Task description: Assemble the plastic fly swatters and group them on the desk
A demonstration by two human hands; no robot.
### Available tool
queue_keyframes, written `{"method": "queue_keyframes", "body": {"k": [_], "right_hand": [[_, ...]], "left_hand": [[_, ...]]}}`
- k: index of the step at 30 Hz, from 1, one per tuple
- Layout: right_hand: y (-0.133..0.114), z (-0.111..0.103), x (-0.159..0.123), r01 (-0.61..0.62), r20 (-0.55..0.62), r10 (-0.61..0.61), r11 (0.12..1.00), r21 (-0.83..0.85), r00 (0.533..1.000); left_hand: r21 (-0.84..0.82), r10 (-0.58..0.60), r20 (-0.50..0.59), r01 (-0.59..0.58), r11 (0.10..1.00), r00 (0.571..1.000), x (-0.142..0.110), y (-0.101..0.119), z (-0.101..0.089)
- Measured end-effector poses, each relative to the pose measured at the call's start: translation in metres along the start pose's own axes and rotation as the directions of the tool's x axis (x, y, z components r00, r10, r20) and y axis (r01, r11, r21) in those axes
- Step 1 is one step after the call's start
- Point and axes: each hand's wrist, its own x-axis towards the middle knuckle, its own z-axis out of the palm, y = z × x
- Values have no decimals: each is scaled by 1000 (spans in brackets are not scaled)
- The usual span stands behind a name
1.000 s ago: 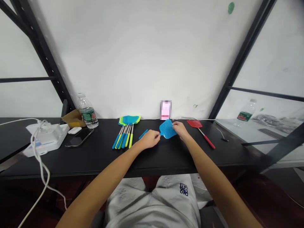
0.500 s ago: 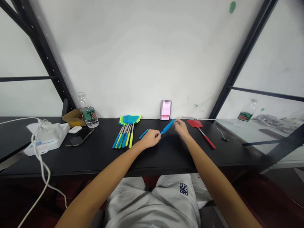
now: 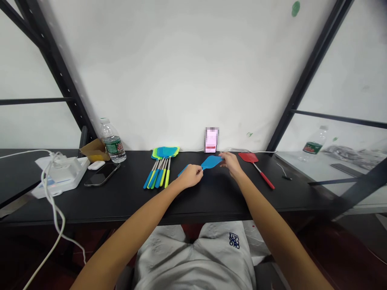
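Note:
A blue fly swatter (image 3: 211, 162) is held between my two hands above the black table. My left hand (image 3: 192, 176) is closed around its shaft, just below the head, and part of the blue handle sticks out to the left behind the fingers. At the far edge of the head, my right hand (image 3: 230, 163) pinches the blue plastic with its fingertips. To the left lies a fanned pile of several blue, green and yellow fly swatters (image 3: 165, 152), heads overlapping. A red fly swatter (image 3: 248, 157) lies on the right, its handle toward me.
A phone (image 3: 211, 140) with a lit, blurred screen leans on the wall behind my hands. On the left are a water bottle (image 3: 113, 143), a cardboard box (image 3: 94, 150), a dark phone (image 3: 102, 174), a white case (image 3: 96, 165) and a white power strip (image 3: 65, 179) with cables.
The blue swatter's head has turned from nearly edge-on to showing its flat face, and sits a little lower. Both hands keep their grip and have barely shifted.

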Motion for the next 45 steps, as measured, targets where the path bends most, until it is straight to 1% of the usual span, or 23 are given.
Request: {"method": "queue_keyframes", "body": {"k": [2, 4, 8, 11, 15, 17, 18, 20, 22, 24, 26, 28, 30, 34, 36, 38, 41, 45], "right_hand": [[2, 0, 3, 26, -33, -27, 998, -56, 999], [5, -1, 5, 53, -39, -58, 993, -106, 998], [11, -2, 7, 101, 53, -93, 980, -169, 994], [16, -5, 9, 161, 103, -140, 960, -227, 985], [21, -8, 12, 269, 77, -259, 901, -340, 963], [21, -9, 12, 284, 57, -285, 878, -385, 957], [20, -9, 11, 275, 51, -278, 878, -391, 959], [16, -8, 9, 223, 57, -217, 909, -351, 974], [11, -6, 6, 135, 80, -119, 961, -242, 990], [6, -3, 4, 26, 95, -16, 994, -107, 995], [2, -2, 3, -62, 100, 61, 998, 1, 993], [0, -2, 2, -102, 100, 97, 994, 47, 990], [-2, -3, 1, -103, 96, 98, 994, 41, 991], [-2, -7, 1, -64, 84, 62, 998, 20, 995], [-1, -8, 2, -23, 51, 25, 999, -31, 998], [2, -8, 4, 43, 26, -40, 992, -119, 999], [7, -7, 6, 125, 51, -117, 977, -176, 992], [8, -6, 6, 133, 95, -120, 979, -152, 988]], "left_hand": [[-11, 1, -6, -1, 1000, 1000, 0, 1, 0], [-26, 11, -11, -11, 1000, 1000, 0, 3, -1], [-85, 34, 4, -34, 996, 999, -1, 7, -1], [-108, 23, 25, -20, 994, 999, -2, 9, -2], [-104, 17, 31, -14, 994, 999, -2, 10, -3], [-104, 17, 28, -14, 995, 999, -1, 10, -3], [-103, 15, 24, -12, 995, 1000, -1, 10, -3], [-101, 8, 17, -6, 995, 1000, 0, 9, -3], [-99, 1, 15, 1, 995, 1000, 0, 9, -3], [-97, -3, 18, 5, 995, 1000, 0, 8, -3], [-101, -8, 23, 10, 995, 1000, 0, 8, -4], [-105, -11, 24, 13, 994, 1000, 0, 9, -4], [-103, -8, 22, 10, 995, 1000, 0, 8, -4], [-100, -7, 30, 10, 995, 1000, 0, 7, -4], [-106, -4, 27, 7, 994, 1000, 0, 7, -4], [-115, 2, 21, 1, 993, 1000, 0, 8, -3], [-126, 3, 19, -1, 992, 1000, -1, 9, -2], [-129, 3, 19, -1, 992, 1000, -1, 10, -1]]}}
